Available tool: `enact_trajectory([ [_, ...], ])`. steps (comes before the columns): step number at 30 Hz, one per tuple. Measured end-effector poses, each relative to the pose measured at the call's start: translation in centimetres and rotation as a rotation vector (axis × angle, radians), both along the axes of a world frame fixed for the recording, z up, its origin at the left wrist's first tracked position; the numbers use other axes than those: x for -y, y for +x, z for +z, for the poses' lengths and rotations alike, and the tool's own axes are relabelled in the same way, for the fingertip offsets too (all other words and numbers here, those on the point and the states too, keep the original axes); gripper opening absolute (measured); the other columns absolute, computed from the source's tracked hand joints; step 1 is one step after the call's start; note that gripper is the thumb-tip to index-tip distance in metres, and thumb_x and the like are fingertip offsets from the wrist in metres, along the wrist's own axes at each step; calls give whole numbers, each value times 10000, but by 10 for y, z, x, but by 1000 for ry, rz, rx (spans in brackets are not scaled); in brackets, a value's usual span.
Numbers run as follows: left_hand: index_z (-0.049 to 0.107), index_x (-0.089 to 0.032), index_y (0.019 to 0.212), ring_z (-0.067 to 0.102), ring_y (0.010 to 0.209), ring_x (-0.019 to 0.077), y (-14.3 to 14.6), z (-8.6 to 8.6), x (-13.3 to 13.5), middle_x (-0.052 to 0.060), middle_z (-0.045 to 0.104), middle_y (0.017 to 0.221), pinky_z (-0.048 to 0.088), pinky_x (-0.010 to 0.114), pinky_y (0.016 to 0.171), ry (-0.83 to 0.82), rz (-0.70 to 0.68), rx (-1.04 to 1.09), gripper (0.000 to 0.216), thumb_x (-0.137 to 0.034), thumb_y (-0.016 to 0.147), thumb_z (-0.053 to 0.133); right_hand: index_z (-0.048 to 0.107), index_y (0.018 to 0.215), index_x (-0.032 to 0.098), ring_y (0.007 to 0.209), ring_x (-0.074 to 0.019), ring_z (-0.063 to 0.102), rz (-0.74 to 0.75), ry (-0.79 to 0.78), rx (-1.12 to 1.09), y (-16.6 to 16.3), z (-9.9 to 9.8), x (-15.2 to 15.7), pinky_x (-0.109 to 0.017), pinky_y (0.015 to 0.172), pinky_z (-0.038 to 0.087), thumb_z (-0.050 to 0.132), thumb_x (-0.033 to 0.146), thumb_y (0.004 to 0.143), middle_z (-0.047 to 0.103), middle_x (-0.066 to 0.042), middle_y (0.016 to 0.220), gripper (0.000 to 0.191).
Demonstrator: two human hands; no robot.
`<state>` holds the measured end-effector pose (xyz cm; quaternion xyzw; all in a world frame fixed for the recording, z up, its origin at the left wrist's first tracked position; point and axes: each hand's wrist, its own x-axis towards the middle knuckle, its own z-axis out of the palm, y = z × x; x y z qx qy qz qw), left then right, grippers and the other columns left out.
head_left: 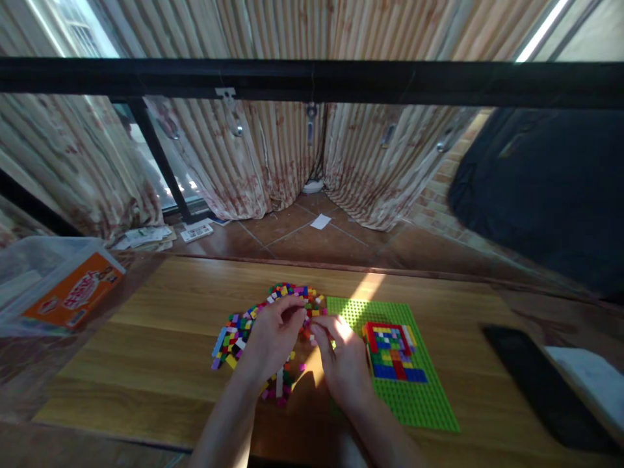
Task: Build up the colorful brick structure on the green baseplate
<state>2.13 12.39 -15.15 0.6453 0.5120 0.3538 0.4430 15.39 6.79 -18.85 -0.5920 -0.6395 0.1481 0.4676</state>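
My left hand [275, 335] is over the right side of a pile of small multicoloured toy bricks [251, 318], thumb and forefinger pinched together. Whatever is between those fingertips is too small to make out. Close by, my right hand [344, 364] has its fingers curled inward toward the left one, and its grip is likewise unclear. It partly covers the left edge of a green studded baseplate [429, 406]. On that plate stands a low, roughly square brick build [394, 351] with red borders, a blue strip and mixed colours inside.
Everything lies on a wooden table [146, 331]. A clear plastic bin [53, 279] with an orange label stands at the left. A dark flat object [541, 383] is at the right, beside a white item [585, 377]. A black bar [312, 79] crosses ahead, before curtains [273, 149].
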Motion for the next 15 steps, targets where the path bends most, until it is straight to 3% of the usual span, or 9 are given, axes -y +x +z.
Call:
enact_trajectory([
  [4, 682, -150, 988, 632, 755, 156, 11, 0, 7, 46, 702, 862, 512, 255, 679, -144, -172, 196, 243, -313, 841, 577, 668, 945, 201, 713, -156, 631, -24, -92, -257, 8, 10, 7, -276, 664, 499, 477, 334, 955, 694, -36, 840, 233],
  [7, 693, -150, 959, 623, 753, 144, 22, 1, 14, 37, 694, 824, 498, 237, 684, -155, -202, 226, 211, -299, 834, 611, 674, 933, 189, 690, -153, 623, -51, -107, -423, 16, 10, 10, -262, 631, 500, 504, 374, 937, 701, -37, 819, 252],
  [15, 707, -173, 952, 656, 830, 165, 48, -2, 27, 40, 719, 886, 500, 251, 760, -47, -95, 160, 178, -264, 830, 615, 682, 978, 202, 826, -181, 643, -78, -83, -341, 37, 17, 16, -287, 730, 503, 503, 308, 934, 707, -57, 925, 213],
])
